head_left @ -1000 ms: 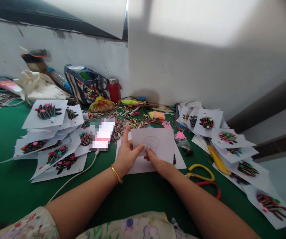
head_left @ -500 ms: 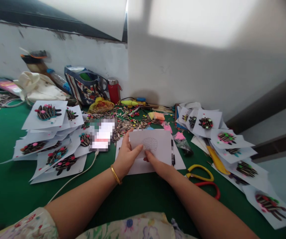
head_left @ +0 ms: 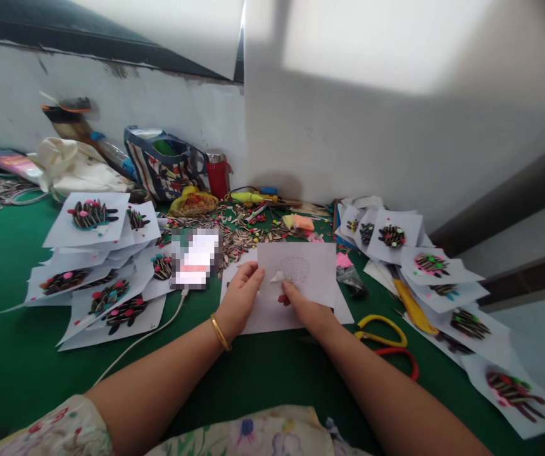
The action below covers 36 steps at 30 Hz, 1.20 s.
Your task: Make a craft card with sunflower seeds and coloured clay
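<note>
Along white wall [head_left: 329, 145]: green bench [head_left: 257, 373], open foreground, paper stacks [head_left: 104, 269] flanking; left hand [head_left: 238, 301], fingers holding sketched card [head_left: 317, 282]; right hand [head_left: 306, 309], fingers narrow, grip unclear.

From here the phone screen [head_left: 196, 259], on the left, is just blurred blocks. The right forearm [head_left: 386, 373] hides part of the scissors [head_left: 388, 344]. The white bit [head_left: 276, 277] beside the right hand [head_left: 306, 309] is too small to identify, and the floral sleeve [head_left: 58, 430] runs out of view at near left.
</note>
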{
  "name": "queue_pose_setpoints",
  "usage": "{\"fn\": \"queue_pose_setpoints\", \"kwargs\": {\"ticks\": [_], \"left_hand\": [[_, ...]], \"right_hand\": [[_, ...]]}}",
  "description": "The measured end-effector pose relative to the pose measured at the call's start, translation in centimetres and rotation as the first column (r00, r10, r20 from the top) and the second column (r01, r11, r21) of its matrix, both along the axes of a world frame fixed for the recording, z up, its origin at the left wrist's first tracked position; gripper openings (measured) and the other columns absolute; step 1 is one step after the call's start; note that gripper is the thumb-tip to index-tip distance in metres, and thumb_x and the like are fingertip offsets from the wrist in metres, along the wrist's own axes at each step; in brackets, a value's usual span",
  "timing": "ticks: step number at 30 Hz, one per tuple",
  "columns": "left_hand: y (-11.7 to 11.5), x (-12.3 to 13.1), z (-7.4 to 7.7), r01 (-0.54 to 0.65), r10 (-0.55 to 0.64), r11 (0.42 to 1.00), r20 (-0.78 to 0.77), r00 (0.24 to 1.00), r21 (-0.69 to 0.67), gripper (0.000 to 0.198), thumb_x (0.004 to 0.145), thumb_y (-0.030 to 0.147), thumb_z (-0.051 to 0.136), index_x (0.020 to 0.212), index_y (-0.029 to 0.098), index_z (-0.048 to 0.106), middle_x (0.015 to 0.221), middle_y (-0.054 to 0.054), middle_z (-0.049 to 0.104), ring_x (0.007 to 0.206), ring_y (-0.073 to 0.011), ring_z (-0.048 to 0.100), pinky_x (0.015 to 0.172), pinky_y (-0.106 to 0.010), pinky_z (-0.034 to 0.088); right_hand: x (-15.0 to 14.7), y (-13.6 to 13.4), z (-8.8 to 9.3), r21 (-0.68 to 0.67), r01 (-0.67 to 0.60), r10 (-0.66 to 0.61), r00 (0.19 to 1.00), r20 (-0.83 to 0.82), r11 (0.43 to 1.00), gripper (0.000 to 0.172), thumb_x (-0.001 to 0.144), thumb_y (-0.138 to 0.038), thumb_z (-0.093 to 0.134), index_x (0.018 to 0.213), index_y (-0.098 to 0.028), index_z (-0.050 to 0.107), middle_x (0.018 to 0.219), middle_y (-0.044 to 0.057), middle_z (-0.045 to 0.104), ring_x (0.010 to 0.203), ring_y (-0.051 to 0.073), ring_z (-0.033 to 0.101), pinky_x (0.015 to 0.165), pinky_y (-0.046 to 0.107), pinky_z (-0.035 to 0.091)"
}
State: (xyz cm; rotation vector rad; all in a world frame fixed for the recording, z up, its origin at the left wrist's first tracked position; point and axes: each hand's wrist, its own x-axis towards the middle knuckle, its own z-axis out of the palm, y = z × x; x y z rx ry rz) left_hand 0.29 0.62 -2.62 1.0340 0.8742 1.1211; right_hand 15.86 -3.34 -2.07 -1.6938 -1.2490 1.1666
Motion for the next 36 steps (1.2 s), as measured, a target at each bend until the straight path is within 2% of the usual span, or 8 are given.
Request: {"fn": "queue_pose_setpoints", "kwargs": {"ticks": [2,4,8,14,20,28,33,36], "left_hand": [[0.00,-0.07,-0.01,0.015,-0.015,1.000,-0.043,0.999,-0.009,0.032,0.083,0.046,0.062,0.098,0.018,0.063,0.089,-0.004,0.069,0.081,-0.0177,0.064,0.074,-0.030,0.051],[-0.10,-0.13,0.14,0.057,-0.057,0.998,-0.051,0.997,-0.005,0.030,0.081,0.045,0.064,0.094,0.017,0.064,0.091,-0.005,0.070,0.083,-0.0185,0.064,0.078,-0.031,0.051],[-0.34,-0.12,0.48,0.092,-0.088,0.995,-0.094,0.992,0.038,0.033,0.077,0.041,0.071,0.097,0.017,0.065,0.102,-0.008,0.071,0.094,-0.0225,0.064,0.084,-0.035,0.049],[-0.28,-0.13,0.37,0.110,-0.102,0.993,-0.138,0.985,0.050,0.034,0.077,0.043,0.070,0.098,0.017,0.067,0.097,-0.007,0.072,0.089,-0.0225,0.065,0.083,-0.037,0.050],[-0.24,-0.22,0.48,0.117,-0.105,0.990,-0.149,0.983,0.077,0.034,0.080,0.044,0.066,0.099,0.016,0.067,0.100,-0.008,0.071,0.094,-0.0230,0.064,0.088,-0.038,0.049],[-0.14,-0.30,0.53,0.107,-0.085,0.990,-0.206,0.975,0.096,0.034,0.077,0.045,0.069,0.094,0.017,0.066,0.092,-0.006,0.070,0.088,-0.0218,0.063,0.082,-0.035,0.049],[-0.31,-0.38,0.90,0.060,-0.050,0.997,-0.192,0.980,0.049,0.032,0.084,0.050,0.058,0.081,0.018,0.064,0.071,0.000,0.062,0.067,-0.0148,0.056,0.064,-0.027,0.046],[-0.29,-0.35,0.78,0.075,-0.064,0.996,-0.171,0.983,0.055,0.029,0.081,0.046,0.062,0.080,0.018,0.062,0.075,-0.001,0.063,0.072,-0.0161,0.058,0.068,-0.028,0.047]], "right_hand": [[0.26,0.16,-0.11,0.018,-0.001,0.000,1.000,0.019,1.000,0.048,0.082,-0.065,0.050,0.069,-0.022,0.068,0.077,0.004,0.071,0.082,0.022,0.066,0.090,0.037,0.047],[0.35,0.20,-0.18,0.034,-0.009,0.008,1.000,0.011,0.999,0.049,0.082,-0.065,0.049,0.068,-0.022,0.068,0.077,0.004,0.071,0.082,0.021,0.065,0.089,0.036,0.047],[0.14,0.04,-0.27,0.049,-0.018,0.018,1.000,0.006,0.999,0.050,0.083,-0.065,0.048,0.067,-0.022,0.068,0.077,0.004,0.071,0.080,0.021,0.065,0.088,0.035,0.047],[0.12,0.03,-0.35,0.048,-0.026,0.025,1.000,0.014,0.998,0.049,0.083,-0.065,0.049,0.070,-0.023,0.069,0.076,0.004,0.070,0.080,0.021,0.064,0.088,0.036,0.046],[0.31,0.14,-0.23,0.029,-0.034,0.033,0.999,0.019,0.999,0.049,0.084,-0.064,0.049,0.069,-0.022,0.069,0.077,0.004,0.071,0.081,0.021,0.064,0.088,0.035,0.046],[0.01,-0.03,0.27,0.034,-0.043,0.042,0.999,0.034,0.998,0.048,0.084,-0.062,0.048,0.069,-0.022,0.068,0.075,0.004,0.070,0.078,0.020,0.064,0.086,0.035,0.047],[0.33,0.18,0.14,0.022,-0.030,0.029,0.999,0.016,0.999,0.049,0.083,-0.064,0.048,0.066,-0.022,0.067,0.075,0.003,0.070,0.079,0.020,0.065,0.086,0.034,0.047],[0.40,0.22,0.01,0.027,-0.016,0.015,0.999,0.030,1.000,0.050,0.082,-0.065,0.048,0.065,-0.023,0.067,0.075,0.004,0.070,0.080,0.021,0.065,0.087,0.035,0.047]]}}
